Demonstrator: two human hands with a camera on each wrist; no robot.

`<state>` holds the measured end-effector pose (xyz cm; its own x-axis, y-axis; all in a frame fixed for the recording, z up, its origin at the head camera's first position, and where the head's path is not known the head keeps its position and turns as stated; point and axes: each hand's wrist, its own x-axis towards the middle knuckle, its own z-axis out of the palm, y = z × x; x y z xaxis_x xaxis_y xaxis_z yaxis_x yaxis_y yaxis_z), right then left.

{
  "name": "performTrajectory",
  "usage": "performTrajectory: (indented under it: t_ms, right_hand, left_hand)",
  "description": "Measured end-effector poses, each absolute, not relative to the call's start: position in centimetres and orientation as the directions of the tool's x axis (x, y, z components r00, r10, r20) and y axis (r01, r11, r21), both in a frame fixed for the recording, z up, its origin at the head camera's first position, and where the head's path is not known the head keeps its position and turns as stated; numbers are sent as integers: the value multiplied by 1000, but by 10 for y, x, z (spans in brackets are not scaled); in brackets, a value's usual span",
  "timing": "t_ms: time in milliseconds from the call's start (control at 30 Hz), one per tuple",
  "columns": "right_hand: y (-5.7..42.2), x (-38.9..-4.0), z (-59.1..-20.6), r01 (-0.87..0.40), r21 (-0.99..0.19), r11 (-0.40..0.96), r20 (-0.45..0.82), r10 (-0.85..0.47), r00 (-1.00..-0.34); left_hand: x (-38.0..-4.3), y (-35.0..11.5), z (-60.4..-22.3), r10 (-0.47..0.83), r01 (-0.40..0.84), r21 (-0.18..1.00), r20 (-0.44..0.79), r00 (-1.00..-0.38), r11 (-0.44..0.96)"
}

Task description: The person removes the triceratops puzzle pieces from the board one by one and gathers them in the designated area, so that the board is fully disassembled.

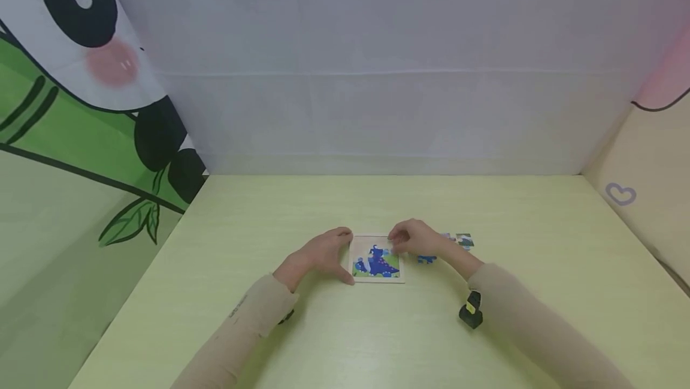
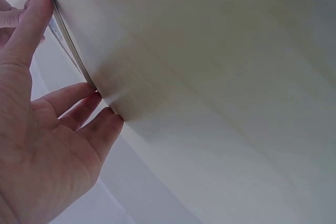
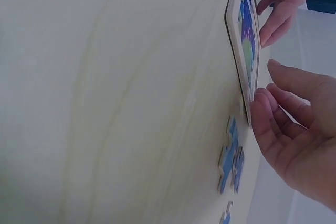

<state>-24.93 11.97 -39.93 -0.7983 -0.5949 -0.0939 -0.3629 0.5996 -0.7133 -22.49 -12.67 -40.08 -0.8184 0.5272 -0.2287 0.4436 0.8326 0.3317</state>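
Observation:
A square jigsaw puzzle board (image 1: 377,279) with a pale rim lies on the table, a blue dinosaur picture partly filled in and bare wood along its top. My left hand (image 1: 324,252) holds the board's left side, thumb at the near corner and fingers at the far corner. In the left wrist view, the left thumb (image 2: 32,22) lies on the rim. Over the board's right edge, my right hand (image 1: 417,238) touches it with bent fingertips. The right wrist view shows the right thumb (image 3: 294,80) apart from the fingers, with no piece visible between them.
Loose puzzle pieces lie right of the board, one blue piece (image 1: 427,259) beside the right wrist and another piece (image 1: 465,240) farther right. The pale table (image 1: 356,341) meets a white cloth backdrop (image 1: 388,119) behind. A printed side panel (image 1: 108,155) stands at left.

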Motion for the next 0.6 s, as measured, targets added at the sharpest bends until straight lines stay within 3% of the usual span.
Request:
performTrajectory:
  t_ms: [600]
  right_hand:
    - [84, -243, -407, -326, -717, 616, -133, -579, -804]
  left_hand:
    - [-226, -129, -401, 540, 456, 335, -222, -812, 824]
